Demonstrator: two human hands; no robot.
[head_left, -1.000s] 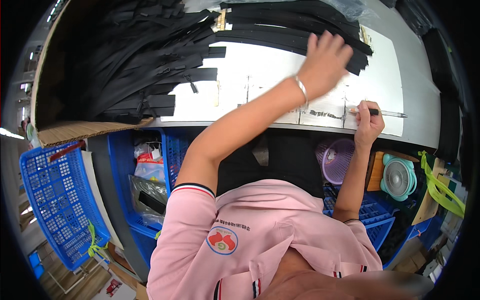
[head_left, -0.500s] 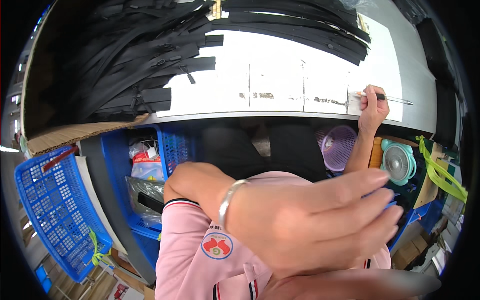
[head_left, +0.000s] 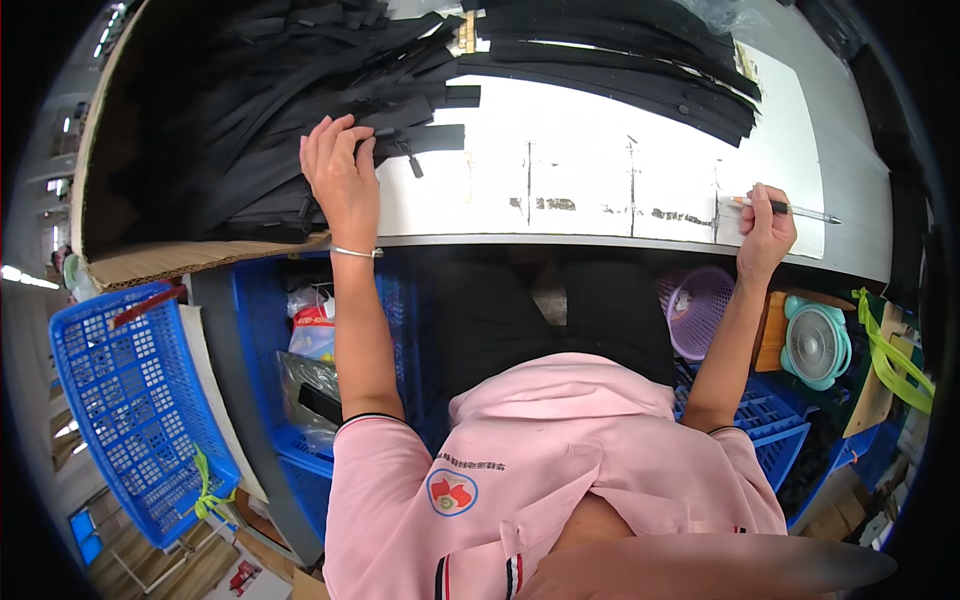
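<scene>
My left hand (head_left: 342,180) is over the near part of a pile of black zippers (head_left: 250,130), palm down, its fingers loosely bent and slightly apart. The fingertips are at the zipper strips; no zipper is visibly gripped. One zipper pull (head_left: 410,160) hangs off a strip just right of that hand. My right hand (head_left: 768,235) holds a slim pen (head_left: 800,211) with a black grip and a clear barrel, lying crosswise between thumb and fingers. It is above the right part of a white sheet (head_left: 590,185) marked with dark upright lines and smudges.
More black zippers (head_left: 620,75) lie across the sheet's far side. A cardboard edge (head_left: 200,262) borders the pile at left. Below the table are blue crates (head_left: 262,380), a blue basket (head_left: 145,420), a purple basket (head_left: 697,310) and a small green fan (head_left: 817,342).
My left hand has gone from close in front of my chest, forward and left to the zipper pile. The right hand keeps the pen at the sheet's right side. The view has shifted slightly.
</scene>
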